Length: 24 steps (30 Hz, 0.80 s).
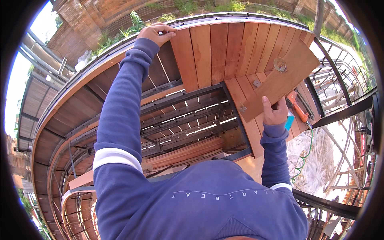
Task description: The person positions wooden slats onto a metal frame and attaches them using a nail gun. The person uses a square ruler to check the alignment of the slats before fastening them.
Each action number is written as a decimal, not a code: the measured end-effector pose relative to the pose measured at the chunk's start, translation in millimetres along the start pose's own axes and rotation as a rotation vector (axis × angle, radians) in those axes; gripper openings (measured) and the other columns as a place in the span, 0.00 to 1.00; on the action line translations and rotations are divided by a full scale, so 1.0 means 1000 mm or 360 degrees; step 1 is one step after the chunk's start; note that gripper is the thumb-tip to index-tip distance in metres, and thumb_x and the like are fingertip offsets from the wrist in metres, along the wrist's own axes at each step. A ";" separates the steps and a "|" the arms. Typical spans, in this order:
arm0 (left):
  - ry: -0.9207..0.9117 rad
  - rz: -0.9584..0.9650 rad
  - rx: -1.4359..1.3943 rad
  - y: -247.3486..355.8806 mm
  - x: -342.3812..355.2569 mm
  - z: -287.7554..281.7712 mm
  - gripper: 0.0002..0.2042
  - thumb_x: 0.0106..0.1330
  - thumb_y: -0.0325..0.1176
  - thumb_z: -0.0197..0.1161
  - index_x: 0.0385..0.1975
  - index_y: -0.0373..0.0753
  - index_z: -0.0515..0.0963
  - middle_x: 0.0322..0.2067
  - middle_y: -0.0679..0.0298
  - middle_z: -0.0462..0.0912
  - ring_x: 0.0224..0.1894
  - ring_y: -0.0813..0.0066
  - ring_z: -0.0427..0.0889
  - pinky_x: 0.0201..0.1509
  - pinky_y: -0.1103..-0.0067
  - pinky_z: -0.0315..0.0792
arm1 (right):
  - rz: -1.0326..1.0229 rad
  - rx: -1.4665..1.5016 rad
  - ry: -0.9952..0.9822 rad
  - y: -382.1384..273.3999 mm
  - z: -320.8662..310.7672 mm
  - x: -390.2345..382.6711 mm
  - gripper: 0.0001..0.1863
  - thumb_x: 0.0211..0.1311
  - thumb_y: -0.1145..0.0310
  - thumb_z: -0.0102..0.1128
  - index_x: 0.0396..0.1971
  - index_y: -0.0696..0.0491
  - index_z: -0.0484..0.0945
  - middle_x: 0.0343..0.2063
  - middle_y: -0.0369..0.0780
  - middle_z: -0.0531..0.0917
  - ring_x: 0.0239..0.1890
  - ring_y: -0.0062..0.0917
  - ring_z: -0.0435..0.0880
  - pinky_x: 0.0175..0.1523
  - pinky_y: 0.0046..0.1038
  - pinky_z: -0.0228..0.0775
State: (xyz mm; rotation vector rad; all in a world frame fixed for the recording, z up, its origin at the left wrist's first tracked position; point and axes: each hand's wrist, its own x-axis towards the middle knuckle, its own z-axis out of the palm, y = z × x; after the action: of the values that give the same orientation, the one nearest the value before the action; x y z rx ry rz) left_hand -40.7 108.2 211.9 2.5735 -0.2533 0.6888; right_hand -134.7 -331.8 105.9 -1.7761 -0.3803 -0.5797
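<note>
At the upper left my left hand (155, 35) reaches out, fingers closed over the top corner of the leftmost upright wooden slat (185, 60). That slat stands in a row of reddish-brown slats (235, 48) forming a curved backrest. My right hand (275, 113) grips the lower edge of a loose wooden board (286, 82), thumb on its face. The board is tilted across the seat slats (243, 90). A small round, pale item (280, 65) and a little shiny piece (243, 108) show on the board; what they are I cannot make out.
Right of my right hand lies an orange power tool (299, 109) with a green coiled hose (306, 156). A dark metal frame (236, 116) surrounds an open gap, with stacked planks (188, 154) below. Curved benches (60, 120) extend left; a brick wall (92, 20) stands beyond.
</note>
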 end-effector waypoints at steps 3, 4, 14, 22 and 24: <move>-0.0026 -0.0061 -0.0021 0.004 -0.002 -0.001 0.10 0.61 0.45 0.68 0.40 0.55 0.87 0.38 0.72 0.86 0.40 0.70 0.83 0.49 0.76 0.75 | -0.0323 -0.0045 -0.0167 -0.014 0.056 0.016 0.08 0.60 0.73 0.65 0.36 0.60 0.80 0.29 0.43 0.85 0.30 0.28 0.84 0.37 0.29 0.74; -0.0008 -0.0047 -0.0021 0.004 -0.001 0.000 0.10 0.61 0.45 0.68 0.40 0.55 0.87 0.39 0.72 0.86 0.41 0.70 0.83 0.50 0.76 0.75 | -0.0323 -0.0082 -0.0205 -0.008 0.075 0.019 0.08 0.60 0.73 0.65 0.35 0.61 0.80 0.29 0.44 0.85 0.31 0.29 0.84 0.37 0.29 0.74; 0.0002 -0.0070 0.0024 0.004 -0.002 0.003 0.10 0.60 0.49 0.68 0.39 0.57 0.87 0.41 0.74 0.86 0.44 0.69 0.83 0.54 0.75 0.75 | -0.0270 -0.0428 -0.0662 0.012 0.187 0.055 0.12 0.59 0.65 0.60 0.39 0.56 0.77 0.30 0.50 0.83 0.34 0.47 0.83 0.39 0.41 0.75; 0.0012 -0.0003 0.0113 0.003 -0.003 0.002 0.11 0.61 0.51 0.66 0.39 0.60 0.87 0.42 0.75 0.86 0.43 0.68 0.84 0.53 0.74 0.75 | -0.0180 -0.0490 -0.0705 0.015 0.204 0.060 0.11 0.58 0.65 0.60 0.36 0.57 0.78 0.29 0.50 0.83 0.35 0.48 0.83 0.40 0.41 0.75; 0.0018 -0.0004 0.0121 0.003 -0.004 0.001 0.11 0.61 0.51 0.66 0.40 0.60 0.87 0.42 0.75 0.85 0.43 0.68 0.84 0.53 0.74 0.75 | -0.0184 -0.0512 -0.0693 0.016 0.205 0.058 0.11 0.58 0.65 0.60 0.34 0.57 0.78 0.28 0.51 0.83 0.35 0.49 0.83 0.39 0.42 0.75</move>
State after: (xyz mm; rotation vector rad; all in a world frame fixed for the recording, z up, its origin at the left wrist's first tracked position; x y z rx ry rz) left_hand -44.2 105.6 210.4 2.6404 -0.2238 0.7251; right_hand -39.5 -141.8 83.7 -2.2055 -0.7245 -0.3413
